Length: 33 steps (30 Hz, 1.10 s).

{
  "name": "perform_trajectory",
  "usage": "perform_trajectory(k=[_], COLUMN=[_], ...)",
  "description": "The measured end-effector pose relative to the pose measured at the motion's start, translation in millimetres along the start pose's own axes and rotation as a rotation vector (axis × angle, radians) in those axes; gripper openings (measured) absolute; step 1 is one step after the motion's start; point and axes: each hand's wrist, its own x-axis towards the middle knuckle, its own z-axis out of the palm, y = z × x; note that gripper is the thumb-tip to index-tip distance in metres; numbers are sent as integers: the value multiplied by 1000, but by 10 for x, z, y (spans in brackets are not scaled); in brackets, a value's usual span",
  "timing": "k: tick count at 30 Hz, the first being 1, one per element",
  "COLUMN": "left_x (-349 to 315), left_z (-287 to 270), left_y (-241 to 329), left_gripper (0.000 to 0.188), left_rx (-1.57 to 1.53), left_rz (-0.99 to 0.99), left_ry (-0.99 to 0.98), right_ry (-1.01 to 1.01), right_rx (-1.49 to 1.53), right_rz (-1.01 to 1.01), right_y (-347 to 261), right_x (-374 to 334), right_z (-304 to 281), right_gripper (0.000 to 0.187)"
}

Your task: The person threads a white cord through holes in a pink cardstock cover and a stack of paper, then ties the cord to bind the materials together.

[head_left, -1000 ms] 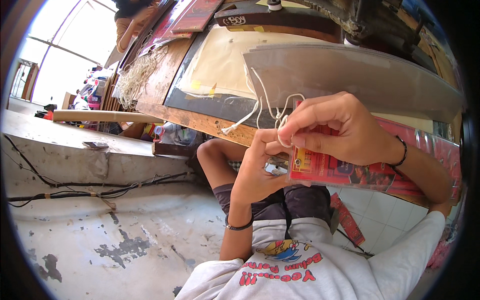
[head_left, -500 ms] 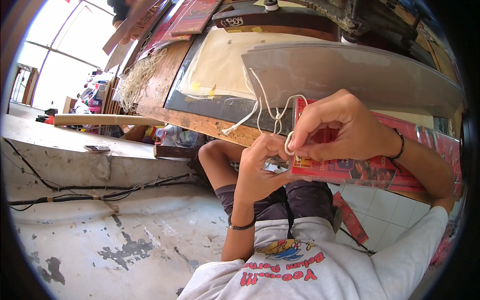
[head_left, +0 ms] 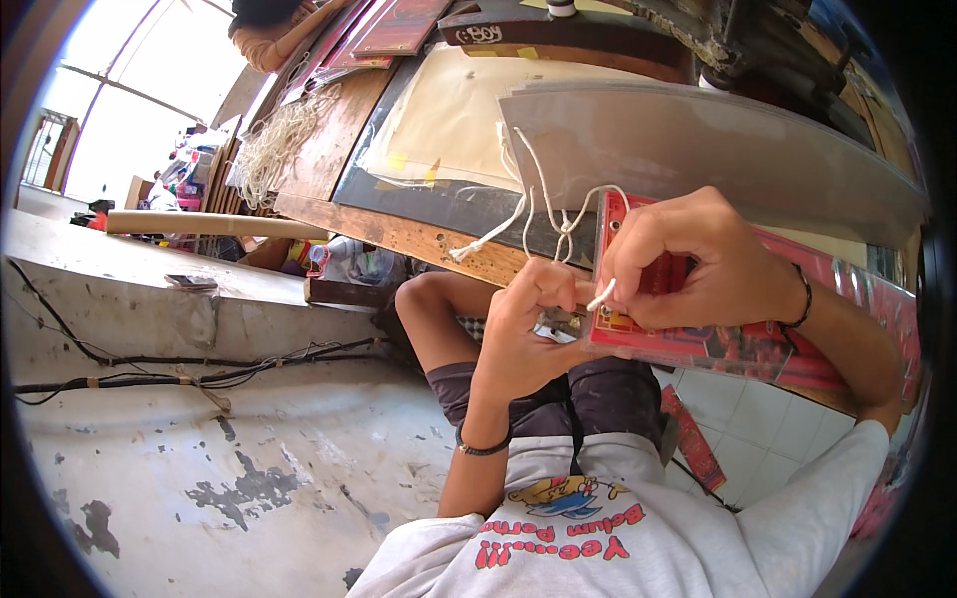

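My right hand [head_left: 698, 261] pinches a white cord [head_left: 601, 296] at the near left corner of a red printed sheet pack [head_left: 847, 284] with a clear plastic cover. Its short end shows beyond my fingertips. The pack's left edge is held by my left hand [head_left: 526, 317], thumb along the near side and fingers curled at the corner. Another stretch of white cord hangs knotted and looped at the far left corner. Behind the pack stand grey translucent sheets [head_left: 698, 159], with more cord hanging at their left edge.
A wooden table [head_left: 399, 242] carries cream paper [head_left: 454, 120] on a dark mat, and a heap of white cords [head_left: 284, 149]. A heavy dark metal frame [head_left: 768, 40] stands at the back. A co-worker's arm [head_left: 284, 45] reaches in at upper left. A cardboard tube [head_left: 214, 225] lies left.
The cord loop at the pack's near corner has gone; a short cord end now points out there from my right fingers. The co-worker's head and arm have come further into view.
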Motion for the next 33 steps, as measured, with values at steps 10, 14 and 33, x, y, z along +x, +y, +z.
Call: perform_trajectory(k=[10, 14, 33], left_x=[10, 6, 50], left_z=[-17, 3, -52], left_y=[15, 23, 97], left_gripper=[42, 41, 38], left_rx=[65, 13, -2], left_rz=[-38, -87, -106], left_ry=[-17, 2, -108], right_ry=[-56, -105, -197], right_rx=[-21, -76, -375], right_rz=[-5, -38, -278], right_y=[-11, -41, -41], right_x=[-13, 10, 1], right_z=[16, -1, -75], right_gripper=[14, 15, 25])
